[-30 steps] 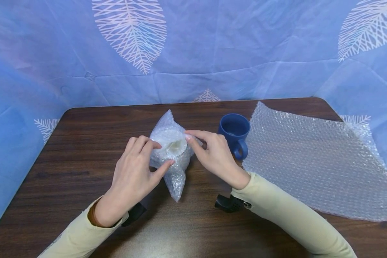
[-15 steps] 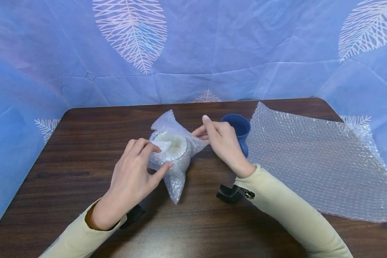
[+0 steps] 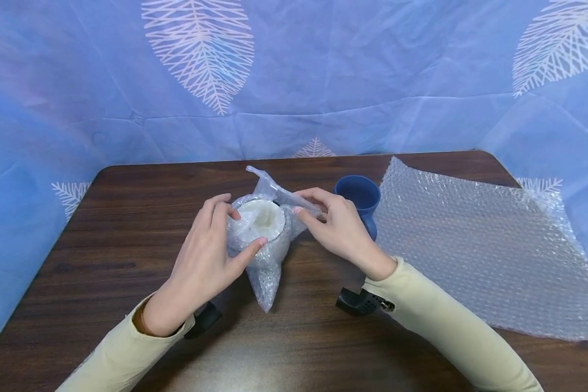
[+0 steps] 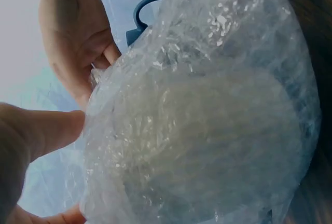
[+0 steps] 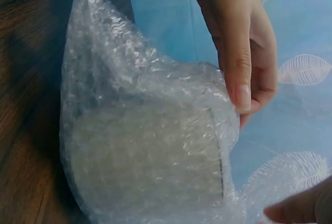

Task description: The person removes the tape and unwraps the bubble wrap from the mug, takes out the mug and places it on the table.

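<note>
Between the hands stands a pale, round-mouthed vessel [image 3: 268, 222], bundled in bubble wrap [image 3: 264, 280]; its exact kind is veiled by the wrap. The left hand [image 3: 201, 253] holds the wrap at the vessel's rim from the left, fingers on the far side and thumb [image 5: 239, 92] on the near side. At the right of the rim, the right hand [image 3: 340, 226] pinches a loose flap of the wrap between thumb and fingers. One pointed corner of the wrap sticks out toward the front, another toward the back.
A blue mug [image 3: 365, 209] stands just behind the right hand, partly hidden by it. A large flat sheet of bubble wrap [image 3: 470, 250] covers the right side of the dark wooden table [image 3: 103, 261]. Blue cloth with white leaf patterns [image 3: 294, 65] hangs behind.
The right hand let the flap lift away from the mouth, turned over, and now grips it at the right. More of the mouth shows. The left hand stays nearly in place.
</note>
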`<state>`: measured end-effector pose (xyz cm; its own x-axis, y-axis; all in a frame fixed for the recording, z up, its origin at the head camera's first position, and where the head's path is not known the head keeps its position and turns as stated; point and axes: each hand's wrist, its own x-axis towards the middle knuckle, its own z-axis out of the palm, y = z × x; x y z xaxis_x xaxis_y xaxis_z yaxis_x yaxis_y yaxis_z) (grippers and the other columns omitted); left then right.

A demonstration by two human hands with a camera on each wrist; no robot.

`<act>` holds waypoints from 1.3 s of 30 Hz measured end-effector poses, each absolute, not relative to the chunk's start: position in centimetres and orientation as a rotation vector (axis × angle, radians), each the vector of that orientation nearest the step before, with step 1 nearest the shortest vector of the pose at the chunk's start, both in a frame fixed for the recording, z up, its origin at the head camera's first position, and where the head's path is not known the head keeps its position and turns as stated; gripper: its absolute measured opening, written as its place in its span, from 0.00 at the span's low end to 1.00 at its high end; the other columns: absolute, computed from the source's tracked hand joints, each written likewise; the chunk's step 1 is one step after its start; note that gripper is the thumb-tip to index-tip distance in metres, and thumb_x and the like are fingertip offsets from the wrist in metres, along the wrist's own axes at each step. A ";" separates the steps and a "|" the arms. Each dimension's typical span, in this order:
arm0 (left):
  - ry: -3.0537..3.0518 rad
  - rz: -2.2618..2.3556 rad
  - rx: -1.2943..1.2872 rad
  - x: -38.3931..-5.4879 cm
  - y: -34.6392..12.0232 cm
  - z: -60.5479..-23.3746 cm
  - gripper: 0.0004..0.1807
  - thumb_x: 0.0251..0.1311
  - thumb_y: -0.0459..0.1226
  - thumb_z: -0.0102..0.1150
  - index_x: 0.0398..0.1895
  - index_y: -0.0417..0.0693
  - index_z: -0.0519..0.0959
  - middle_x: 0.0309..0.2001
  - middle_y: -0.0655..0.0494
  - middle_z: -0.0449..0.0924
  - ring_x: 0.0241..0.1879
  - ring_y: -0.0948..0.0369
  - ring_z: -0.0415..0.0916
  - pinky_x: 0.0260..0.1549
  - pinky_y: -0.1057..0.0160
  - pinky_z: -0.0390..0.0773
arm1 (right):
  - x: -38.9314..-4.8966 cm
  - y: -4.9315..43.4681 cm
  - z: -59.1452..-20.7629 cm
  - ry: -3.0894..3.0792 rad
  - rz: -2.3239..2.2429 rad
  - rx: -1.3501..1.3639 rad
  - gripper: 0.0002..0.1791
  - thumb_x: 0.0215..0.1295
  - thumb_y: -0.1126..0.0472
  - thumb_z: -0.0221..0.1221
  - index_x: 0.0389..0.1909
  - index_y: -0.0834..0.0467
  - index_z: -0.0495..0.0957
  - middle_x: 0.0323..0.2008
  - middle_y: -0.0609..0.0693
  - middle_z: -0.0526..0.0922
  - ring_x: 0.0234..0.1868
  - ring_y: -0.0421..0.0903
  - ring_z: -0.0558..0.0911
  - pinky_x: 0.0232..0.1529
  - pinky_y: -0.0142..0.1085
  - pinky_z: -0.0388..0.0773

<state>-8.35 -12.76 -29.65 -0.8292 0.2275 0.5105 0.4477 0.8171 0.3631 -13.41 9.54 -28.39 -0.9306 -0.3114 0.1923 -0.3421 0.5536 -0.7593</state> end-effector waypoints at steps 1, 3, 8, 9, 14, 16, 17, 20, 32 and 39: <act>-2.566 -0.682 -0.491 -8.4 -12.7 -29.6 0.32 0.48 0.48 0.72 0.47 0.36 0.69 0.53 0.39 0.71 0.50 0.46 0.71 0.46 0.49 0.73 | -13.4 9.6 -28.4 -2.733 1.333 0.576 0.16 0.69 0.57 0.56 0.55 0.55 0.78 0.45 0.53 0.84 0.20 0.41 0.75 0.29 0.35 0.74; -2.602 -0.711 -0.462 -8.4 -12.7 -29.4 0.37 0.49 0.48 0.72 0.54 0.35 0.67 0.50 0.41 0.74 0.46 0.47 0.72 0.43 0.50 0.74 | -13.6 9.7 -28.5 -2.711 1.320 0.574 0.15 0.70 0.59 0.54 0.54 0.56 0.78 0.35 0.54 0.84 0.15 0.38 0.66 0.24 0.32 0.69; -2.630 -0.701 -0.451 -8.3 -12.9 -29.1 0.40 0.47 0.49 0.73 0.57 0.34 0.69 0.46 0.42 0.75 0.45 0.48 0.71 0.42 0.52 0.73 | -14.1 9.9 -28.6 -2.678 1.332 0.530 0.14 0.72 0.59 0.51 0.52 0.58 0.79 0.31 0.55 0.84 0.19 0.38 0.69 0.25 0.33 0.64; -2.630 -0.693 -0.453 -8.3 -13.0 -29.0 0.39 0.47 0.49 0.73 0.56 0.34 0.70 0.44 0.43 0.75 0.44 0.48 0.70 0.42 0.53 0.72 | -14.2 9.9 -28.6 -2.675 1.332 0.525 0.15 0.72 0.60 0.50 0.52 0.59 0.79 0.36 0.55 0.85 0.21 0.38 0.71 0.25 0.34 0.65; -2.613 -0.691 -0.460 -8.1 -13.3 -28.8 0.35 0.44 0.49 0.75 0.50 0.35 0.75 0.39 0.45 0.73 0.42 0.50 0.69 0.39 0.54 0.71 | -14.6 9.9 -28.5 -2.692 1.272 0.505 0.16 0.73 0.62 0.48 0.54 0.62 0.78 0.37 0.56 0.86 0.18 0.41 0.68 0.23 0.35 0.62; -2.599 -0.696 -0.460 -8.0 -13.5 -28.8 0.34 0.43 0.48 0.76 0.48 0.36 0.75 0.38 0.47 0.73 0.40 0.51 0.69 0.37 0.55 0.71 | -14.7 10.0 -28.5 -2.703 1.255 0.491 0.16 0.73 0.61 0.47 0.54 0.62 0.78 0.38 0.57 0.86 0.19 0.42 0.73 0.24 0.35 0.64; -2.591 -0.698 -0.460 -8.0 -13.6 -28.8 0.33 0.42 0.48 0.76 0.47 0.36 0.76 0.38 0.47 0.73 0.39 0.51 0.69 0.36 0.55 0.71 | -14.7 10.0 -28.5 -2.707 1.250 0.482 0.16 0.73 0.61 0.47 0.54 0.62 0.78 0.38 0.57 0.86 0.21 0.44 0.75 0.25 0.35 0.65; -2.575 -0.699 -0.461 -7.8 -14.0 -28.7 0.31 0.42 0.47 0.77 0.44 0.37 0.76 0.36 0.49 0.72 0.33 0.55 0.67 0.30 0.59 0.69 | -14.8 10.2 -28.5 -2.709 1.248 0.453 0.17 0.73 0.61 0.48 0.55 0.61 0.78 0.43 0.57 0.86 0.37 0.49 0.85 0.34 0.40 0.75; -2.572 -0.718 -0.467 -6.9 -15.2 -28.5 0.24 0.44 0.41 0.76 0.40 0.41 0.73 0.32 0.54 0.72 0.23 0.63 0.61 0.22 0.65 0.65 | -15.2 10.0 -28.2 -2.682 1.183 0.441 0.14 0.71 0.60 0.53 0.51 0.57 0.81 0.40 0.55 0.87 0.35 0.48 0.86 0.32 0.40 0.75; -2.636 -0.677 -0.403 -6.3 -15.5 -28.2 0.16 0.48 0.38 0.68 0.34 0.45 0.70 0.24 0.57 0.66 0.19 0.64 0.58 0.17 0.67 0.60 | -15.8 9.3 -27.7 -2.714 1.208 0.412 0.15 0.71 0.62 0.51 0.53 0.59 0.79 0.42 0.57 0.85 0.41 0.51 0.86 0.35 0.42 0.78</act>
<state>-6.31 -15.48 -28.21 -0.8833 0.1766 0.4342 0.3640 0.8421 0.3980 -15.80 9.27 -27.75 -0.9523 -0.1899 0.2389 -0.3047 0.6396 -0.7057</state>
